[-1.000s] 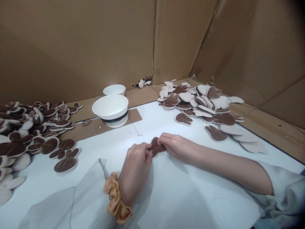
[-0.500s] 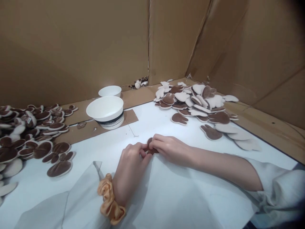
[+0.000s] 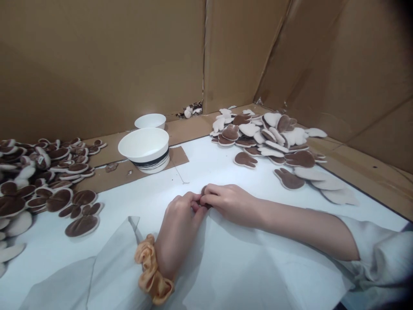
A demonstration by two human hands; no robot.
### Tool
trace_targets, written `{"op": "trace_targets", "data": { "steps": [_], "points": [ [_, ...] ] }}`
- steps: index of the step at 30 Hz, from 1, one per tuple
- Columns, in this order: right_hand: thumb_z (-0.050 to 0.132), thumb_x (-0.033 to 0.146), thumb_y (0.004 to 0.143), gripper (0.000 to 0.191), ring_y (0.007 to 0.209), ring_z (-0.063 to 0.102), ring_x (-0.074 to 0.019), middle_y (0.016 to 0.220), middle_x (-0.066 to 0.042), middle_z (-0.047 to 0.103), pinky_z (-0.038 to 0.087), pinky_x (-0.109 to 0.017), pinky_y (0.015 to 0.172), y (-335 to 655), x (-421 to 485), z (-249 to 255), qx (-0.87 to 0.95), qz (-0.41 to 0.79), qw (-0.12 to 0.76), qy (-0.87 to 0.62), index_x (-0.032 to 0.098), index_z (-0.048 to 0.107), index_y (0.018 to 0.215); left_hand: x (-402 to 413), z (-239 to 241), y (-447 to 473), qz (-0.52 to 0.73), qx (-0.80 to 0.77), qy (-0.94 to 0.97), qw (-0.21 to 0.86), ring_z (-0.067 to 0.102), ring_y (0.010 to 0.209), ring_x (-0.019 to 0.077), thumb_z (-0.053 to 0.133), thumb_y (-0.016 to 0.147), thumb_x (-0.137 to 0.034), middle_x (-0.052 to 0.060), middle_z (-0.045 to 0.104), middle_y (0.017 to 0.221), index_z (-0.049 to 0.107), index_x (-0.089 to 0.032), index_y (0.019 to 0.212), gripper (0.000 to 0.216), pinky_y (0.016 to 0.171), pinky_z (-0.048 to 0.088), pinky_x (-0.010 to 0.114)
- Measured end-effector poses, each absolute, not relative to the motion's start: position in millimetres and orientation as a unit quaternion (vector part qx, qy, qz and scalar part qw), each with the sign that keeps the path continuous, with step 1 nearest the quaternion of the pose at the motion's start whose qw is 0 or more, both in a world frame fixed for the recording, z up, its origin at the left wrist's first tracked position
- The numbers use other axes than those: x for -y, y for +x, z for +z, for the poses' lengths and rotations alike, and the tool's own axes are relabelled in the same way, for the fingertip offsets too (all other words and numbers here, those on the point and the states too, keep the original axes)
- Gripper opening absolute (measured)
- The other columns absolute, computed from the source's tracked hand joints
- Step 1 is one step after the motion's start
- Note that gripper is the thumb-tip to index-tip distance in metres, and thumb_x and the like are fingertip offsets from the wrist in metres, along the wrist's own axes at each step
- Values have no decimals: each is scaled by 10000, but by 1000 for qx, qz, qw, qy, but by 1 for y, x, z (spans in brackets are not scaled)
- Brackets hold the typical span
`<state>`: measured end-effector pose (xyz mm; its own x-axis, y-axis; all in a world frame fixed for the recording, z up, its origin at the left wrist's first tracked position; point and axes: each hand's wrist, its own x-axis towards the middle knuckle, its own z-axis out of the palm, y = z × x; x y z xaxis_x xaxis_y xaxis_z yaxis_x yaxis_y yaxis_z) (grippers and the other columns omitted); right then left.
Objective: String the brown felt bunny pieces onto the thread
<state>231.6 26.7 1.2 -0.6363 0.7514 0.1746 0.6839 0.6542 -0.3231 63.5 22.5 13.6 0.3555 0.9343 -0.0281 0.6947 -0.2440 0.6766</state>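
Above the front of the white tabletop (image 3: 193, 173), my left hand (image 3: 181, 221) and my right hand (image 3: 230, 201) meet with fingertips closed in a pinch. Between them is a small brown fabric piece (image 3: 203, 190), mostly covered by the fingers; it looks like the bunny-head patches nearby. An orange scrunchie (image 3: 154, 273) circles my left wrist. To the right lie loose brown bunny-head patches (image 3: 245, 159) with pale edges. On the left sit brown pieces (image 3: 82, 226) pinched in at the middle like bows.
A white paper bowl (image 3: 145, 148) with a black band stands behind my hands, a second white bowl (image 3: 150, 121) behind it. Bunny patches are heaped at the back right (image 3: 267, 133), gathered pieces at the left (image 3: 41, 168). Cardboard walls (image 3: 129, 64) enclose the back and right.
The view has shifted slightly. My fingers have closed further over the brown fabric piece, so less of it shows; both hands remain together in about the same spot.
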Motion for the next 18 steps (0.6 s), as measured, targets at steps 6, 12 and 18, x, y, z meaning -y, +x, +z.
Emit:
{"op": "trace_targets", "data": {
  "steps": [6, 12, 18],
  "points": [
    [411, 91, 797, 249, 744, 535, -127, 931, -37, 568, 419, -237, 617, 231, -26, 4, 897, 121, 139, -403, 200, 577, 948, -23, 14, 64, 186, -536, 766, 303, 534, 704, 165, 472, 775, -256, -15, 591, 704, 554, -201, 790, 100, 629, 390, 281],
    [379, 82, 810, 240, 744, 527, -146, 921, -81, 531, 453, -267, 627, 227, -21, 9, 897, 119, 92, -416, 130, 552, 970, -22, 13, 65, 183, -529, 774, 297, 531, 697, 163, 442, 794, -234, -12, 586, 712, 547, -201, 824, 113, 626, 387, 281],
    [392, 60, 807, 226, 768, 552, -157, 941, -101, 532, 481, -282, 643, 227, -20, 13, 888, 129, 88, -433, 99, 537, 976, -22, 13, 67, 192, -527, 774, 295, 539, 696, 162, 442, 798, -230, -3, 589, 708, 557, -195, 867, 138, 617, 392, 276]
  ]
}}
